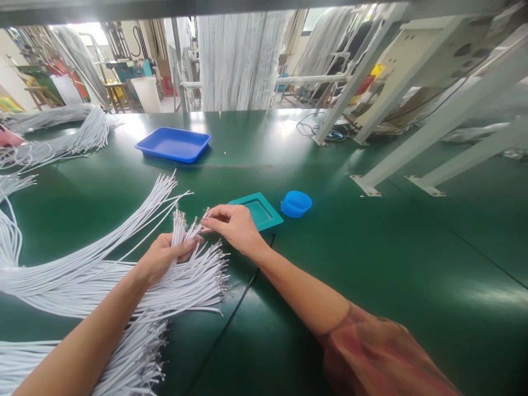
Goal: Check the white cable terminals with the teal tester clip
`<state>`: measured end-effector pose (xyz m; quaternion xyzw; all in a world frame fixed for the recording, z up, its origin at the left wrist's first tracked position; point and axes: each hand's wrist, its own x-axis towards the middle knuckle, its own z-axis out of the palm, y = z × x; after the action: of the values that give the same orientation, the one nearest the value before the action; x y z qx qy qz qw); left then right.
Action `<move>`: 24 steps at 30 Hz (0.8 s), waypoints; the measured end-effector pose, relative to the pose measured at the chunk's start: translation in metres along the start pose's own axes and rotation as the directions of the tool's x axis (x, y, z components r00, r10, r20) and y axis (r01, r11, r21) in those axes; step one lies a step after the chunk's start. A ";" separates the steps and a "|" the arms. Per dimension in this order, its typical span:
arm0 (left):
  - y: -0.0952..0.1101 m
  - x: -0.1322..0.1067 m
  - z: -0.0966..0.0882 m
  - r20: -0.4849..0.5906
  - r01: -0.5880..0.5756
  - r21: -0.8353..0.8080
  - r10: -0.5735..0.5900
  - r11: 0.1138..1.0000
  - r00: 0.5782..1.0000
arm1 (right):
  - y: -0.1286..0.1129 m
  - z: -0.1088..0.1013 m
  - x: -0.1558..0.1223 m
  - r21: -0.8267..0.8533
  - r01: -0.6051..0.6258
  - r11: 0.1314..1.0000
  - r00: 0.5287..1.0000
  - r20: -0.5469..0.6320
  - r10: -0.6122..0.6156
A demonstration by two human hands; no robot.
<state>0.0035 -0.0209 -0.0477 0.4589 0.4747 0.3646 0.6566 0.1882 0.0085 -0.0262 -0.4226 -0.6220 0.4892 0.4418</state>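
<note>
My left hand (pixel 167 254) is closed round a bunch of white cables (pixel 179 228), whose thin metallic-looking ends point up and away from me. At the right side of that bunch, my right hand (pixel 235 224) pinches the tip of a cable (pixel 205 215) between thumb and fingers. Below and beside my left hand, a thick spread of white cables (pixel 193 283) lies on the green table (pixel 350 275), tips to the right. A separate strand of cables (pixel 124 234) curves up toward the back. Just beyond my right hand lies a teal tray (pixel 270 216), partly covered by the hand.
A small blue cup (pixel 296 204) stands right of the teal tray. Farther back sits a blue tray (pixel 173 144). White metal legs (pixel 396 148) rise from the table at the right. More cable bundles (pixel 88 132) lie at the far left, and a curtain of cables (pixel 243 60) hangs behind.
</note>
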 end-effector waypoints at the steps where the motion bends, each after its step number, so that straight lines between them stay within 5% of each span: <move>1: 0.000 0.000 0.001 -0.050 -0.016 -0.028 0.014 0.999 0.999 | 0.001 0.001 0.000 -0.003 0.008 1.000 1.000 -0.015 -0.008; 4: -0.001 0.000 0.005 -0.222 -0.069 -0.139 0.037 0.988 0.974 | 0.002 0.003 -0.001 -0.059 0.039 0.998 0.999 -0.024 -0.040; 8: 0.005 0.001 0.001 -0.269 -0.081 -0.346 -0.016 0.935 0.963 | 0.001 0.002 -0.002 -0.070 0.055 0.996 0.998 -0.004 -0.055; 11: 0.013 0.000 -0.004 -0.340 -0.217 -0.436 0.064 0.873 0.938 | -0.001 0.000 -0.001 0.017 0.057 0.998 0.998 0.011 -0.057; 14: 0.017 -0.004 -0.001 -0.340 -0.311 -0.270 0.212 0.911 0.916 | -0.005 0.001 -0.004 -0.029 0.077 0.997 0.996 0.035 -0.076; 18: 0.014 -0.011 0.016 -0.302 -0.154 0.031 0.156 0.988 0.940 | -0.008 0.011 -0.009 -0.080 0.075 0.994 0.995 0.073 -0.069; 21: 0.012 -0.013 0.025 -0.358 -0.111 0.053 0.122 0.992 0.926 | -0.009 0.009 -0.005 0.111 0.018 0.994 0.993 -0.114 -0.005; 24: 0.013 -0.013 0.026 -0.395 -0.089 0.012 0.086 0.996 0.914 | -0.013 -0.005 0.003 0.266 0.073 0.961 0.938 -0.346 0.024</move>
<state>0.0238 -0.0352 -0.0280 0.3946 0.5753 0.4803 0.5316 0.1906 0.0099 -0.0120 -0.4286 -0.4660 0.4833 0.6046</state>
